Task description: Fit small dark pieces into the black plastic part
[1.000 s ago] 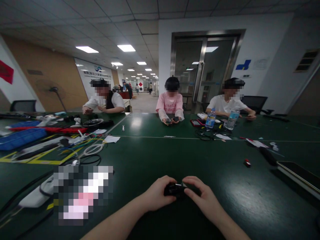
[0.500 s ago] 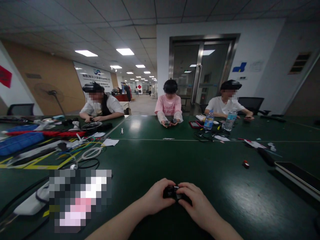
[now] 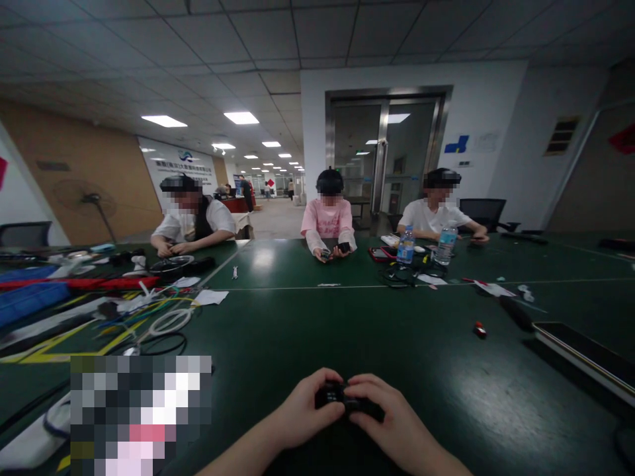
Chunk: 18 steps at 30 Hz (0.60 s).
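Observation:
Close to me, above the green table (image 3: 278,330), my left hand (image 3: 310,406) and my right hand (image 3: 384,410) grip a small dark object (image 3: 333,395) between them. It is black with a glossy face, and its kind is not clear, as my fingers cover much of it. My left fingers and thumb are closed around its left part. The right fingers curl over its right part, with the thumb below. Both hands nearly meet at the middle of the object.
Cables (image 3: 171,322), a blue basket (image 3: 32,301) and a white power strip (image 3: 37,436) lie at left. Two water bottles (image 3: 405,246) stand beyond. A small red object (image 3: 479,330) and a flat dark-topped device (image 3: 585,350) lie at right. Three people sit across the table.
My view has turned slightly right and up, so the surroundings sit further left and lower. Both hands still hold the dark object, with the right fingers shifted a little on it.

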Available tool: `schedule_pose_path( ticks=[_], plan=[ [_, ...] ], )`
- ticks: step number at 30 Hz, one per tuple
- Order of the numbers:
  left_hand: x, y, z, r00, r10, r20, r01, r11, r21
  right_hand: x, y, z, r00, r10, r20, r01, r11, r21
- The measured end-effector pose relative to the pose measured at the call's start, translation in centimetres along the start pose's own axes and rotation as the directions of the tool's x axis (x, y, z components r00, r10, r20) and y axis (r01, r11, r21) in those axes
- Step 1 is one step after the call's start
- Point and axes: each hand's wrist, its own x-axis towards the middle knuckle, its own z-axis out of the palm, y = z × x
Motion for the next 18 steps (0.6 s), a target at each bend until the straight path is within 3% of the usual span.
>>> schedule_pose_path(
  ticks=[10,18],
  plan=[
    [0.13,-0.70,-0.20,0.998,0.064,0.018,-0.062,0.994,-0.090,-0.13,0.24,-0.13,0.992,-0.114,-0.056,0.106,0.986,-0.129],
    [0.03,-0.22,-0.20,0.999,0.051,0.014,-0.050,0.997,-0.062,-0.37,-0.03,-0.08,0.996,-0.064,-0.055,0.057,0.991,-0.120]
  ],
)
